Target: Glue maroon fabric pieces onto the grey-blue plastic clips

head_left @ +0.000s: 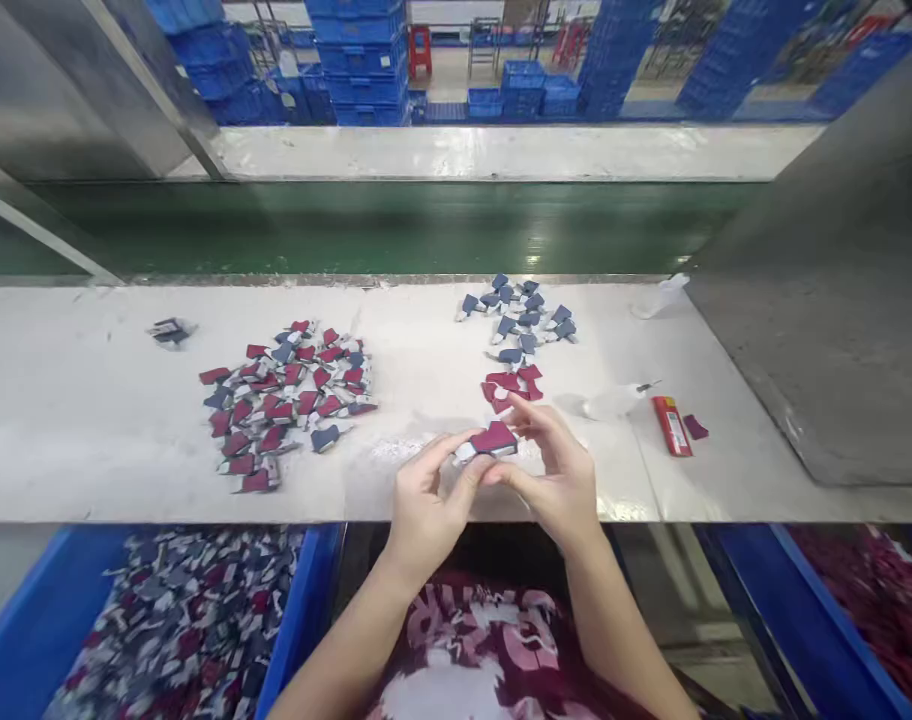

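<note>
Pinched in the left hand (431,500): a maroon-topped piece (495,437), held over the near middle of the white table (418,350). Running roughly left to right along the long axis, pale end to the left, maroon end to the right. Closest to that pale end, the left hand, thumb under the near edge; and around the maroon end, the right hand (557,465), fingers curled, thumb tip close beside the left thumb. Pinching there too, or merely touching? Cannot tell from here. Just beyond, a cluster of maroon patches (531,373), then farther off, a loose scatter of grey-blue pieces (529,319). Over to the left, a big mixed heap (276,410) of maroon and grey-blue, with 1 small dark bundle (169,332) at far left. Off to the right, 1 red packet (672,426) beside 1 maroon scrap (695,427). Down at near left, 1 blue bin (287,620) loaded with more pieces; at near right, 1 more bin (838,620) holding maroon material. Away at the far side, a green strip (426,225), then stacked blue crates (362,60).
</note>
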A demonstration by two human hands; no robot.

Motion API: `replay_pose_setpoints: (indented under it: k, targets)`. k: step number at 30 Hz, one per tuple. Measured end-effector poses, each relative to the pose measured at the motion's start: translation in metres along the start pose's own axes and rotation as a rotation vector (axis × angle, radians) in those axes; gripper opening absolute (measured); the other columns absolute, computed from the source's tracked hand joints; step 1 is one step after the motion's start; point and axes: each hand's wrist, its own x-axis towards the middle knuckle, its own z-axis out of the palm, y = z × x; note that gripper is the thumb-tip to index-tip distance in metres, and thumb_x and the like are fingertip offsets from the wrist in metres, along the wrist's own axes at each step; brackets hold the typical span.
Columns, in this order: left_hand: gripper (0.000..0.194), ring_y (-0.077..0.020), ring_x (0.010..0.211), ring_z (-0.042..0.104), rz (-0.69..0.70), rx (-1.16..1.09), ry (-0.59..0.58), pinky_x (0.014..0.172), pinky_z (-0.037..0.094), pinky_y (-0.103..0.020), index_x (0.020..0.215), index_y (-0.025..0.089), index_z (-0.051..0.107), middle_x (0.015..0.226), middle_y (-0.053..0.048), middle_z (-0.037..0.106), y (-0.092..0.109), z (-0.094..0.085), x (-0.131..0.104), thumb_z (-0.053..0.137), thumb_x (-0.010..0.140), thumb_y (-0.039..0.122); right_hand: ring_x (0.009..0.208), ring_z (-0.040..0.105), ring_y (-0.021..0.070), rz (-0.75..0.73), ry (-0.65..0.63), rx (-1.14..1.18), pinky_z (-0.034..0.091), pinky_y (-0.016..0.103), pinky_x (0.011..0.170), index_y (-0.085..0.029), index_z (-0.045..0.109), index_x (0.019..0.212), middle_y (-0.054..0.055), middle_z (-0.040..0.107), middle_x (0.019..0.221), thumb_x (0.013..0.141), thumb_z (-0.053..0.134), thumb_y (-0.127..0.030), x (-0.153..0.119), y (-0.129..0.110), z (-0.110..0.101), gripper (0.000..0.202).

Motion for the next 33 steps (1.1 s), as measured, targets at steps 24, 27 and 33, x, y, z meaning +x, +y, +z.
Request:
replay_pose_setpoints:
  k: [24,27,33]
  targets:
    - [0.019,-0.0186,0.085,0.071,-0.169,-0.156,-0.168,0.079,0.056,-0.026,0.100,0.017,0.076,0.093,-0.005,0.078,0.027,-0.006,0.002,0.066,0.090,0.029,0.081,0.058,0.0203,-0.370,0.123,-0.066,0.051,0.038,0.072,-0.027,0.062,0.098,0.000,0.069,0.081,0.075,0.084,-0.029,0.010,-0.006,-0.014,0.032]
    - [0.018,-0.0189,0.084,0.070,-0.178,-0.197,-0.197,0.078,0.055,-0.027,0.100,0.017,0.076,0.092,-0.005,0.078,0.027,-0.007,0.003,0.067,0.090,0.030,0.079,0.058,0.0193,-0.394,0.147,-0.040,0.051,0.037,0.070,-0.027,0.061,0.094,-0.001,0.069,0.083,0.074,0.086,-0.024,0.008,-0.003,-0.014,0.032]
    - [0.020,-0.0172,0.076,0.066,-0.211,-0.317,-0.242,0.074,0.052,-0.028,0.097,0.016,0.073,0.085,-0.005,0.073,0.032,-0.008,0.006,0.066,0.090,0.034,0.081,0.058,0.0184,-0.474,0.131,-0.080,0.053,0.036,0.067,-0.028,0.063,0.092,0.001,0.068,0.088,0.075,0.084,-0.021,0.007,-0.007,-0.017,0.028]
